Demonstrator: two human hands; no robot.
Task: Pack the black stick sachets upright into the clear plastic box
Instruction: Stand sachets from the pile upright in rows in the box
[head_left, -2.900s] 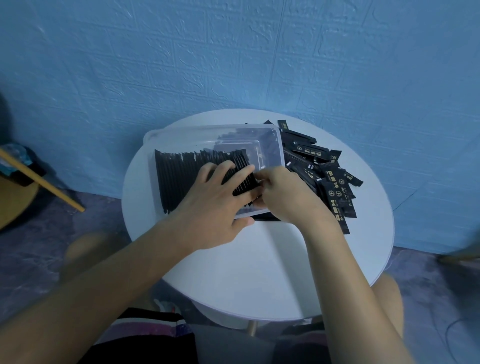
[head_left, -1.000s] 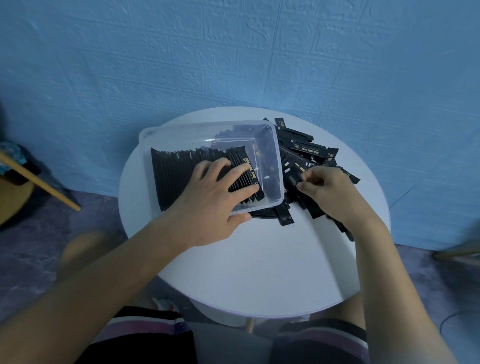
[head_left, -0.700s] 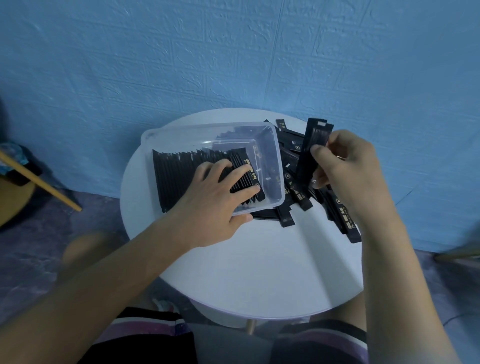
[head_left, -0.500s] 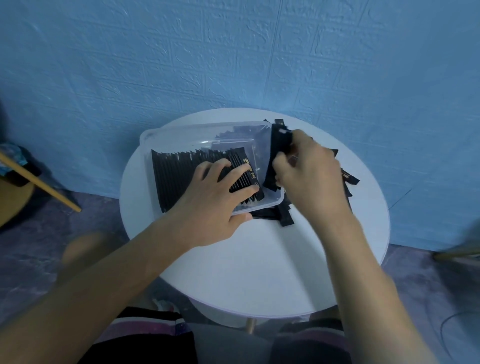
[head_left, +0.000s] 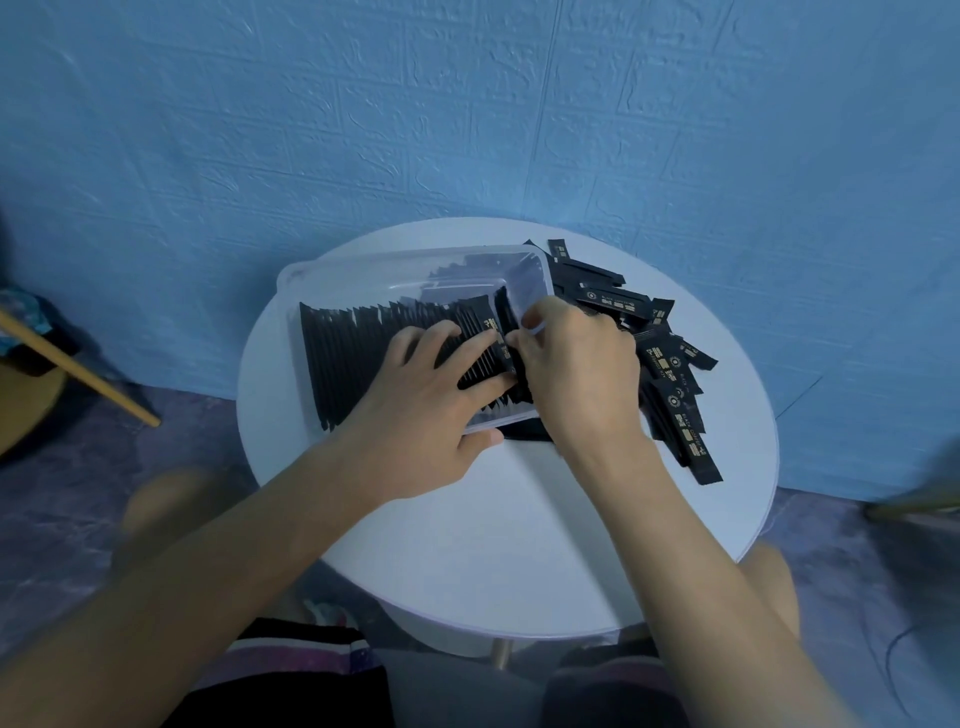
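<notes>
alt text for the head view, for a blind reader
A left hand presses a row of black sachets standing in a clear box while the right hand pinches one more sachet at the row's right end. A loose pile lies beside the box on a round white table.

I am wearing black shorts (head_left: 311, 691) at the bottom edge of the frame, and a band of pale and purple stripes (head_left: 280, 647) is running across the left leg. Between the two legs at bottom centre, grey fabric (head_left: 457, 691) is showing. My left hand (head_left: 415, 410), right hand (head_left: 576, 374) and forearms (head_left: 249, 561) are going uncovered, and my knees (head_left: 171, 499) are showing bare and blurred.
</notes>
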